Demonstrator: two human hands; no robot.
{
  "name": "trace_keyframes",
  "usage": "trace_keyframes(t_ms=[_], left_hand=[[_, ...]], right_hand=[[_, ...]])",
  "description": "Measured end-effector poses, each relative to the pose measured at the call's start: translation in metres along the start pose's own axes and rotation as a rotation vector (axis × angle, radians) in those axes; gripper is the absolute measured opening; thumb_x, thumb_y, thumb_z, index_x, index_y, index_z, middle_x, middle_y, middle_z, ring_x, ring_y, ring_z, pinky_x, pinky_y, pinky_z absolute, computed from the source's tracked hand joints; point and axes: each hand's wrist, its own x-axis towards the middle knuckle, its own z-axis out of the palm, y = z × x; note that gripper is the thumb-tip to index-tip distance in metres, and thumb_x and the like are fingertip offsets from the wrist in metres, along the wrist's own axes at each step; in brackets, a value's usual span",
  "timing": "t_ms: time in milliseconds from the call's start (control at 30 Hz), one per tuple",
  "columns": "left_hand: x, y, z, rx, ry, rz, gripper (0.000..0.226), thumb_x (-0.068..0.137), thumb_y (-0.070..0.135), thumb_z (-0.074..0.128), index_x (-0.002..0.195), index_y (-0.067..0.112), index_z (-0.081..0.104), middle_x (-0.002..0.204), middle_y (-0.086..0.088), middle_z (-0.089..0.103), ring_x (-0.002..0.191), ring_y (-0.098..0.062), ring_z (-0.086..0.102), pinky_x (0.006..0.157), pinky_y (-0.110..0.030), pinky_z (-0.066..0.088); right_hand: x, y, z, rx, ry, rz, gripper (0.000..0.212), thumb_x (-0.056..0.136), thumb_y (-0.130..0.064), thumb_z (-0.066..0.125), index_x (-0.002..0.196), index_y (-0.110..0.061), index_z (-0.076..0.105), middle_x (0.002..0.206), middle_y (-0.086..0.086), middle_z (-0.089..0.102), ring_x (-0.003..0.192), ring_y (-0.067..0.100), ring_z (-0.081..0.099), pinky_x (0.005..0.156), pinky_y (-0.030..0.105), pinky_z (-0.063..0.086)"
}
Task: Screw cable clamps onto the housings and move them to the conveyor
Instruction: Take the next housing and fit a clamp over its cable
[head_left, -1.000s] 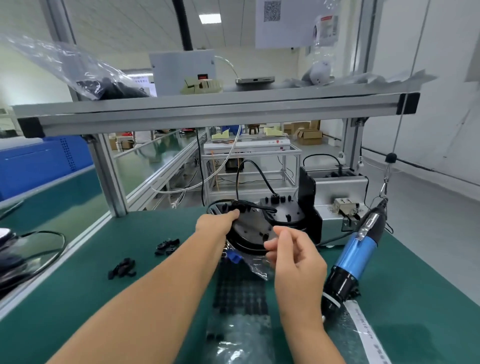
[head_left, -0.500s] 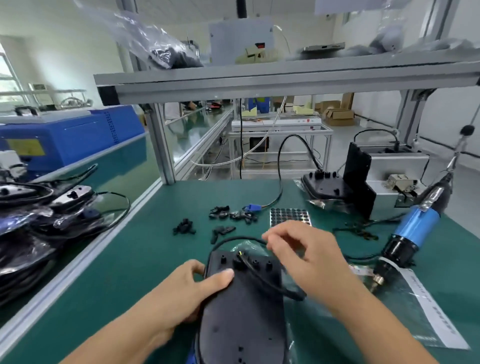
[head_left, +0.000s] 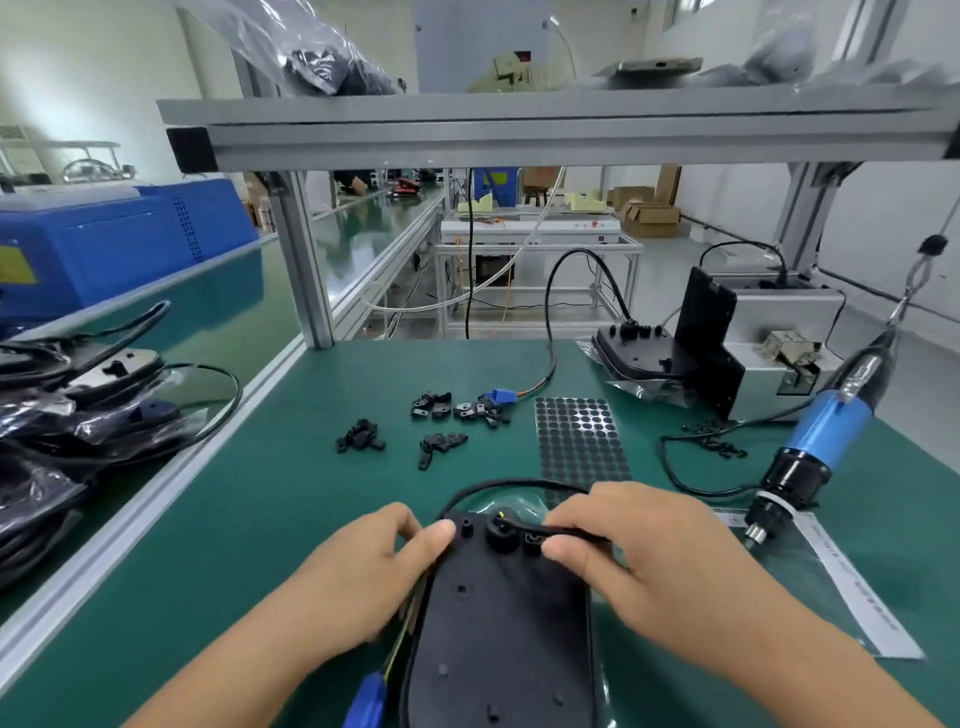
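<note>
Your left hand (head_left: 363, 566) gripped the near-left rim of the housing (head_left: 498, 623), thumb on top and fingers curled under its edge, while your right hand (head_left: 639, 566) pinched the thin black cable (head_left: 498, 486) between thumb and forefinger where it met the round grommet on the housing's far end. The housing was a matte black plastic shell, oval and elongated, studded with small raised bosses; its long axis ran from you away toward the back of the surface (head_left: 249, 519), the cable end pointing away. The cable arched in a loop just beyond both grips. Farther beyond the left grip lay several clusters of small black cable clamps (head_left: 441, 405), angular and glossy, well apart from the housing. Beyond the right grip sat a sheet of round black pads (head_left: 579, 436), flat and dotted in rows. To the right of the right grip hung the blue and black screwdriver (head_left: 815, 447), cylindrical, tilted with its tip down near a clear plastic bag (head_left: 831, 582). The smooth green matting showed bare room between the left grip and the aluminium rail edge; past that rail, bagged housings (head_left: 78, 405) were heaped on the conveyor (head_left: 208, 291).
</note>
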Motion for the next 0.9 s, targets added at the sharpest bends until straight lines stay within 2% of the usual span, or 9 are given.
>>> trace_keyframes(t_ms=[133,233,300,367,433,533,633,733,900], left_hand=[[0.024,-0.003,-0.025,0.224,-0.062,0.030,0.040,0.097,0.049,0.043,0.076,0.020,0.061,0.057,0.009,0.069,0.041,0.007,0.051,0.048,-0.013,0.035],[0.064,0.006,-0.027,0.154,0.278,0.057,0.020,0.091,0.035,0.061,0.076,0.021,0.062,0.072,0.007,0.068,0.073,-0.005,0.061,0.064,-0.021,0.039],[0.087,0.016,-0.015,0.106,0.355,0.011,0.024,0.084,0.038,0.070,0.088,0.017,0.059,0.086,0.004,0.061,0.090,-0.017,0.057,0.075,-0.026,0.039],[0.104,0.021,-0.002,0.140,0.305,-0.031,0.031,0.081,0.038,0.074,0.092,0.015,0.056,0.089,0.002,0.056,0.091,-0.020,0.052,0.076,-0.028,0.039],[0.114,0.021,0.003,0.202,0.301,-0.032,0.016,0.084,0.022,0.071,0.086,0.017,0.055,0.087,-0.002,0.054,0.085,-0.022,0.049,0.075,-0.028,0.041],[0.122,0.017,0.000,0.238,0.306,-0.032,0.015,0.084,0.003,0.060,0.080,0.017,0.057,0.083,-0.002,0.049,0.078,-0.022,0.043,0.070,-0.024,0.036],[0.121,0.013,-0.008,0.206,0.250,-0.030,0.009,0.085,0.010,0.060,0.092,0.015,0.062,0.088,0.003,0.055,0.086,-0.016,0.050,0.074,-0.023,0.038],[0.122,0.009,-0.011,0.164,0.232,-0.041,0.003,0.084,0.017,0.061,0.087,0.017,0.059,0.081,0.001,0.054,0.080,-0.018,0.049,0.068,-0.024,0.037],[0.129,0.016,-0.002,0.153,0.318,-0.070,0.027,0.081,0.038,0.071,0.079,0.016,0.054,0.073,0.002,0.051,0.075,-0.019,0.047,0.067,-0.026,0.035]], right_hand=[[0.004,0.005,0.002,0.045,-0.074,-0.003,0.030,0.089,-0.052,0.039,0.100,-0.037,0.062,0.080,-0.016,0.055,0.083,0.003,0.052,0.074,0.020,0.043],[0.006,0.005,0.003,0.194,-0.069,0.040,0.013,0.085,-0.043,0.051,0.089,-0.035,0.060,0.078,-0.013,0.061,0.078,0.008,0.057,0.068,0.023,0.045],[0.007,0.006,0.004,0.250,-0.072,0.058,0.004,0.084,-0.037,0.055,0.082,-0.034,0.057,0.075,-0.011,0.062,0.072,0.013,0.057,0.065,0.027,0.046],[0.006,0.009,0.006,0.276,-0.083,0.051,0.004,0.084,-0.035,0.057,0.080,-0.035,0.056,0.076,-0.012,0.062,0.072,0.013,0.058,0.065,0.027,0.047],[0.004,0.013,0.007,0.303,-0.068,0.056,0.005,0.083,-0.038,0.057,0.078,-0.039,0.057,0.081,-0.014,0.061,0.077,0.010,0.059,0.066,0.021,0.045],[0.004,0.018,0.009,0.306,-0.054,0.060,0.009,0.081,-0.047,0.053,0.083,-0.040,0.058,0.092,-0.016,0.058,0.089,0.008,0.058,0.072,0.019,0.045],[0.005,0.020,0.012,0.327,-0.034,0.055,0.009,0.083,-0.044,0.053,0.084,-0.037,0.059,0.090,-0.016,0.059,0.090,0.009,0.058,0.076,0.028,0.047],[0.005,0.021,0.014,0.331,-0.043,0.058,0.007,0.083,-0.041,0.055,0.084,-0.036,0.060,0.088,-0.017,0.059,0.091,0.008,0.057,0.077,0.027,0.046],[0.002,0.019,0.017,0.368,-0.033,0.065,0.005,0.083,-0.038,0.056,0.081,-0.036,0.060,0.088,-0.013,0.060,0.089,0.011,0.057,0.076,0.026,0.046]])
